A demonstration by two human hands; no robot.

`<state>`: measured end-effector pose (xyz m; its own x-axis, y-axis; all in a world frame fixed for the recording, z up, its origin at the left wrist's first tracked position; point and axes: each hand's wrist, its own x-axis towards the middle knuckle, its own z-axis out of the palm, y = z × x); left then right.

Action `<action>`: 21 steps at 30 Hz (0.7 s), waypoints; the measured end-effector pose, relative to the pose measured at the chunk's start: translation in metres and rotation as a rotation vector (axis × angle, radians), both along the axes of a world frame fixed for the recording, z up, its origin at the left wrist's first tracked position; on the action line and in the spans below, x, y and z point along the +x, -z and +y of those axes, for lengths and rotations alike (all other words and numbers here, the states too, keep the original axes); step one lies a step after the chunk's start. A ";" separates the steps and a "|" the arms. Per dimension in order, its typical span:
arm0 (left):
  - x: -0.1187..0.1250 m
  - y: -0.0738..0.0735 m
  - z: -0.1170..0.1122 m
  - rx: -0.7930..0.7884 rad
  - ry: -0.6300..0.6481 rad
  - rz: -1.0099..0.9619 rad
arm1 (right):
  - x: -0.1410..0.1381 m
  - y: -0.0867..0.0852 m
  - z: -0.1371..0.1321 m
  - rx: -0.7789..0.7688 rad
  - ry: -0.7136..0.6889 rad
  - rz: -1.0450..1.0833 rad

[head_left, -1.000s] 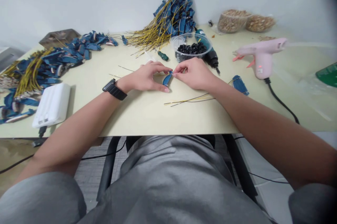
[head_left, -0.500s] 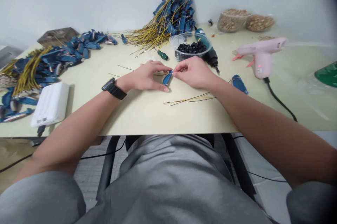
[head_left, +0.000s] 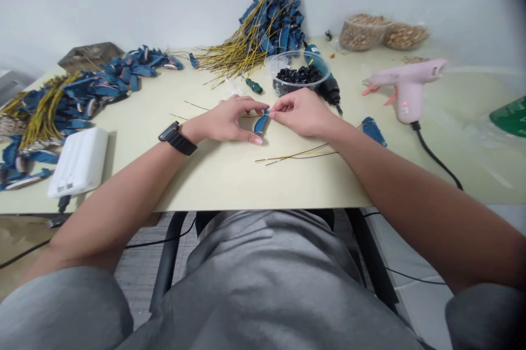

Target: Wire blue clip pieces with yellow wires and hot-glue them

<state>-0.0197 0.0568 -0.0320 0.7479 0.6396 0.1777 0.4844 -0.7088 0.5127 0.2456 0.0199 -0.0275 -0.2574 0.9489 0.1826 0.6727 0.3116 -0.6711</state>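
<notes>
- Left hand (head_left: pixel 230 120): rests on the worktop (head_left: pixel 230 175) at its centre, fingers curled, thumb and forefinger pinched on the small blue piece (head_left: pixel 259 123). A dark watch (head_left: pixel 177 138) sits on that wrist.
- Right hand (head_left: pixel 302 113): just beside the left, fingertips closed at the upper tip of the same blue piece; whether a wire is pinched there as well cannot be told.
- Blue piece: held between both hands, tilted, low over the worktop's centre.
- Loose wires (head_left: pixel 296 154): thin yellow and dark strands lying on the worktop just nearer the person than the right hand, partly under the right forearm.
- Second blue piece (head_left: pixel 373 131): lies flat to the right of the right wrist, apart from the hands.
- Clear tub (head_left: pixel 298 73): stands behind the hands and holds small black parts; a dark green rotary tool (head_left: pixel 324 79) lies against its right side, and a small green-handled tool (head_left: pixel 255 86) lies to its left.
- Pink glue gun (head_left: pixel 405 87): stands on the right part of the worktop, black cord running toward the near edge.
- Heap of blue pieces with yellow wires (head_left: pixel 267 21): leans against the back wall; a further spread (head_left: pixel 82 92) covers the left of the worktop.
- White box (head_left: pixel 79 161): at the left near edge.
- Two bags of brown bits (head_left: pixel 382 32): at the far right rear.
</notes>
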 end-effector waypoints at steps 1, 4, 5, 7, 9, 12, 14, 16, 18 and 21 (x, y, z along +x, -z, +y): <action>-0.001 0.001 0.000 -0.002 -0.006 -0.001 | 0.000 0.000 -0.001 -0.004 -0.005 0.005; -0.003 0.002 0.000 0.002 -0.027 -0.016 | -0.001 -0.001 -0.001 -0.009 -0.013 0.015; -0.004 0.001 -0.001 0.006 -0.027 -0.029 | -0.001 -0.001 -0.001 -0.008 -0.014 0.014; -0.004 -0.001 -0.003 0.016 -0.016 -0.057 | -0.001 0.000 -0.001 -0.005 -0.015 0.010; -0.004 -0.004 -0.005 0.029 -0.010 -0.071 | 0.000 0.000 0.000 0.000 -0.013 0.009; -0.002 -0.008 -0.010 0.040 -0.003 -0.077 | 0.000 0.000 0.001 -0.007 -0.011 0.015; -0.001 -0.010 -0.012 0.029 0.016 -0.092 | 0.000 0.000 0.000 -0.014 -0.013 0.021; 0.000 -0.010 -0.012 0.005 0.034 -0.116 | 0.000 -0.001 0.000 -0.017 -0.012 0.024; 0.000 -0.010 -0.012 -0.013 0.042 -0.136 | 0.000 -0.002 -0.001 -0.021 -0.010 0.022; 0.000 -0.009 -0.011 0.003 0.035 -0.125 | 0.000 -0.002 -0.001 -0.028 -0.006 0.020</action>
